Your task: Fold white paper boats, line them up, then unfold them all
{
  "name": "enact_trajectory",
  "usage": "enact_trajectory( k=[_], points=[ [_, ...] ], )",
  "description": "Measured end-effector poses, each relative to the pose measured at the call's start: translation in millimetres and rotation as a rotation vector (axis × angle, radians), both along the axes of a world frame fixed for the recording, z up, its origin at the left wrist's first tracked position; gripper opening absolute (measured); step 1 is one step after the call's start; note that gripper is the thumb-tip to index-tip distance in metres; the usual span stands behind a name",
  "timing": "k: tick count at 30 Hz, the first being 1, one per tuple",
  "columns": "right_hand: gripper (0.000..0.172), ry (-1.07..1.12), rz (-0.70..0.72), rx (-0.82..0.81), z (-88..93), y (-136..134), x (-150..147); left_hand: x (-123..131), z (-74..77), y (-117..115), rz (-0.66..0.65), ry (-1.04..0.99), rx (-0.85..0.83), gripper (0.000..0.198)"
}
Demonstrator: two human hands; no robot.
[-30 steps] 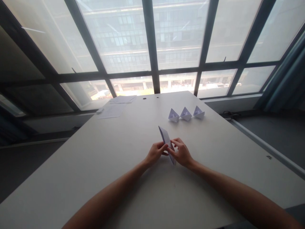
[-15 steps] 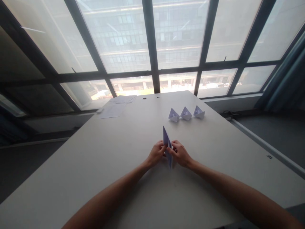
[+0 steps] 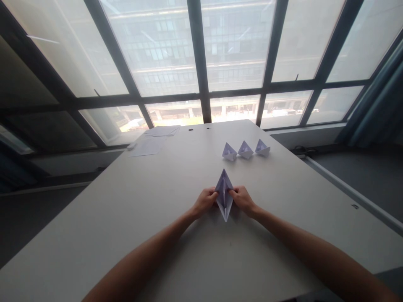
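Observation:
A folded white paper diamond with a lilac tint stands nearly flat above the white table, its points running away from me and toward me. My left hand pinches its left corner, and my right hand pinches its right corner. Beyond it, several small folded paper boats stand in a row; the nearest to my hands is the left paper boat. The middle paper boat and right paper boat sit beside it.
Loose sheets of paper lie toward the table's far left, with a small stack of paper behind them. A small white object sits at the left edge. Large framed windows run behind the table, with a curtain at right.
The paper has been pulled open from a narrow upright fold into a wider diamond. My hands have moved apart to its two side corners, and it now lies lower.

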State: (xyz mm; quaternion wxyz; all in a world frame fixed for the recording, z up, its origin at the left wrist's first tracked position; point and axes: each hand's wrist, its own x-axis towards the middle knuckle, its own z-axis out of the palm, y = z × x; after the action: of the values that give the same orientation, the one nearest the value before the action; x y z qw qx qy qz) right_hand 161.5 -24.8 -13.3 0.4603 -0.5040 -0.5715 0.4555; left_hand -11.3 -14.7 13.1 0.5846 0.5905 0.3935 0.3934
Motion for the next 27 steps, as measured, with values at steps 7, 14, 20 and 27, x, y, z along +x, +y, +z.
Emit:
enact_trajectory(
  k=[7,14,20,27],
  points=[
    [0.032,-0.038,-0.020,-0.015,-1.1,0,1,-4,1.2,0,-0.030,0.104,-0.022,0.016],
    [0.034,0.018,-0.067,-0.059,4.9,-1,1,-10,5.5,4,-0.016,-0.020,-0.167,0.013],
    [0.034,0.082,-0.018,-0.119,7.8,-1,0,-10,3.8,6,-0.090,-0.072,-0.275,0.016],
    [0.034,-0.004,0.028,-0.034,5.1,-3,-4,-7,3.5,2,-0.112,-0.289,-0.414,0.025]
  ],
)
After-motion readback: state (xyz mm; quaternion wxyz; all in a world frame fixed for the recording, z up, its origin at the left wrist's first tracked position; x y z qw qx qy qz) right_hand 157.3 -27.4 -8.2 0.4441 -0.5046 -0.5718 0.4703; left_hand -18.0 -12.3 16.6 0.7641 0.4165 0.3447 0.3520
